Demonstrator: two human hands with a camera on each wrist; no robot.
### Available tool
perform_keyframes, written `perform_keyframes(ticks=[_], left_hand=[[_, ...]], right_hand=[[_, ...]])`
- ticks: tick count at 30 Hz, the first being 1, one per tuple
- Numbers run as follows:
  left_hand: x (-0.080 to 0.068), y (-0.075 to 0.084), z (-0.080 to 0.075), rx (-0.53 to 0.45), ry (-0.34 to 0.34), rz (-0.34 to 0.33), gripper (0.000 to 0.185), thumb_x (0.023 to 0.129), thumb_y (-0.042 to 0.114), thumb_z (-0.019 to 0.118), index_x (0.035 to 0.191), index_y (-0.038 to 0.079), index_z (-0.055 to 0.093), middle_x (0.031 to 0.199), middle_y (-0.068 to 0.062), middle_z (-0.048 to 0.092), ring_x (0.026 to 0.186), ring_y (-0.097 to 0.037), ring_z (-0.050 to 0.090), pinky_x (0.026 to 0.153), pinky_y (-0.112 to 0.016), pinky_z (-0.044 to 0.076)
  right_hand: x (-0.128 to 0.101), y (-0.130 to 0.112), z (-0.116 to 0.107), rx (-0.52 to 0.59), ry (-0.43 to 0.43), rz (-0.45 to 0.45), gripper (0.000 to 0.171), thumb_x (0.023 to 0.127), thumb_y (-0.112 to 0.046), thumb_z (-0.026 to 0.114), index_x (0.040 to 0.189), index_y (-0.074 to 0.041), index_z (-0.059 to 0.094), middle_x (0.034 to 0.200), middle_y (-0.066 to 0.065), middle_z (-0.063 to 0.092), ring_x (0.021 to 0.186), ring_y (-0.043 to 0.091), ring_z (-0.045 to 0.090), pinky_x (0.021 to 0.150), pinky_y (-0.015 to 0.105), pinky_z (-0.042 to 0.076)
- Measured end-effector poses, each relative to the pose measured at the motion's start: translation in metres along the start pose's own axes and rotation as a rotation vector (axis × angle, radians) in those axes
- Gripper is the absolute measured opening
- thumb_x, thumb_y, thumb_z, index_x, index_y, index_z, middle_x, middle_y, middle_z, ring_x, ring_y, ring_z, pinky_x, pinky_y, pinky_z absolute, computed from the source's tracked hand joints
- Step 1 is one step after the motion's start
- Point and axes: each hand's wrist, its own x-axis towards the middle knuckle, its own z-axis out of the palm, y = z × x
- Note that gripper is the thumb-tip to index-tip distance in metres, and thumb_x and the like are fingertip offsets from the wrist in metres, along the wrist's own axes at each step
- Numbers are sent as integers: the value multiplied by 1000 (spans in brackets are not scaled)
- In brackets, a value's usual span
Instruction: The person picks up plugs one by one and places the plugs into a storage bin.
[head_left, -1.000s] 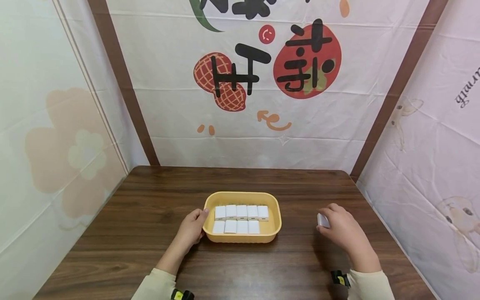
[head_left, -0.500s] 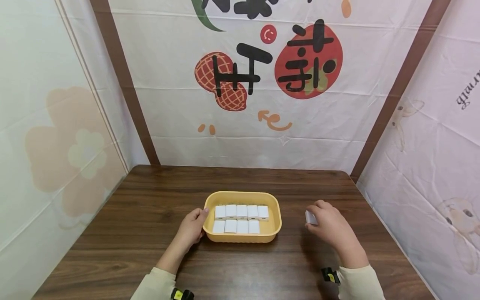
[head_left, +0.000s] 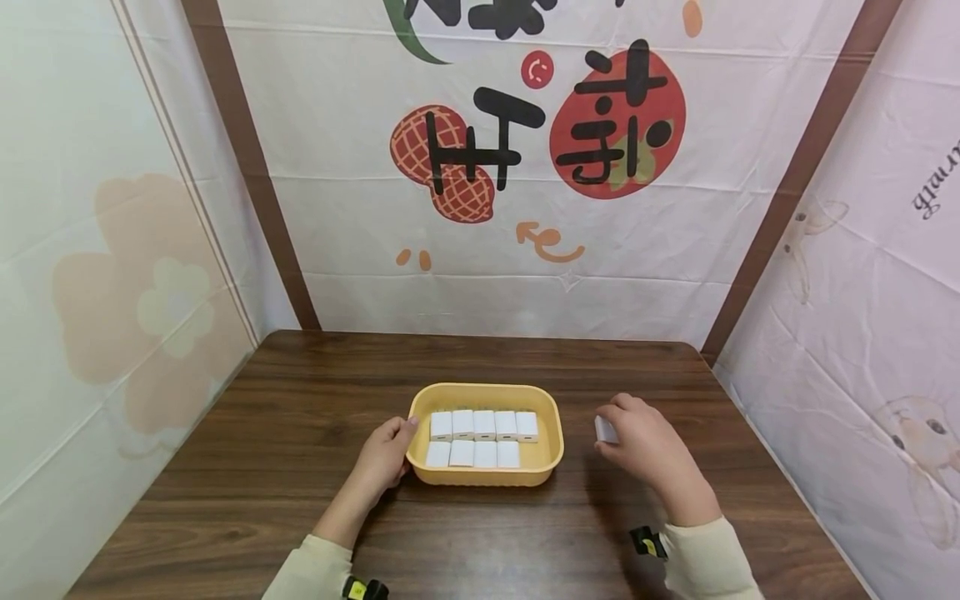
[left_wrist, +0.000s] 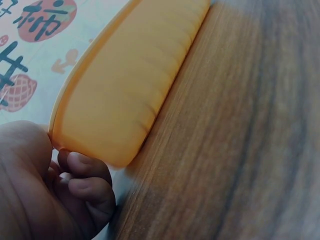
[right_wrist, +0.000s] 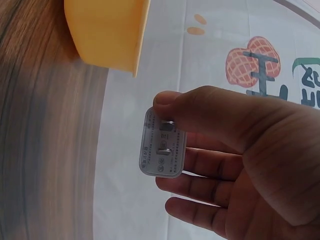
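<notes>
Head view: right hand (head_left: 645,442) pinches white plug (head_left: 604,430), tray (head_left: 551,421) just to its left; left hand (head_left: 384,454) grips the tray's far end (nine plugs inside).

Head view overhead; wrist views close, sharing tray (head_left: 483,479).

We wore a long-sleeved top in a pale cream colour, and both sleeves (head_left: 318,567) ended in plain cuffs at the wrists. A small black device with yellow markings was strapped at each wrist: one sat at the left cuff (head_left: 358,590), near the lower edge of the head view, and the other (head_left: 647,542) at the right cuff. Our left hand (head_left: 381,458) and right hand (head_left: 647,448) were bare, without gloves, rings or a watch. The fingernails seen in the wrist views were short and unpainted.
</notes>
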Motion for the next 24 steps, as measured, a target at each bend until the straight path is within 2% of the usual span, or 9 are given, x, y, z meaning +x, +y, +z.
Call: perform_keyframes(ticks=[15,24], left_hand=[[-2,0,0,-1,4,-3,45,108,47,48,98,4,58,56,-2,45,47,-15,42,41,-23,33],[0,-2,1,-2,16,4,44,108,45,49,97,3,58,55,-3,45,46,-15,42,40,-24,33]], right_hand=[[19,-20,-1,-13,-49,-55,42,82,-30,87,115,-9,73,106,5,64,88,21,62,77,42,55],[32,-34,3,20,-34,-120,38,81,-29,87,110,-8,75,100,2,64,84,20,61,76,39,55]])
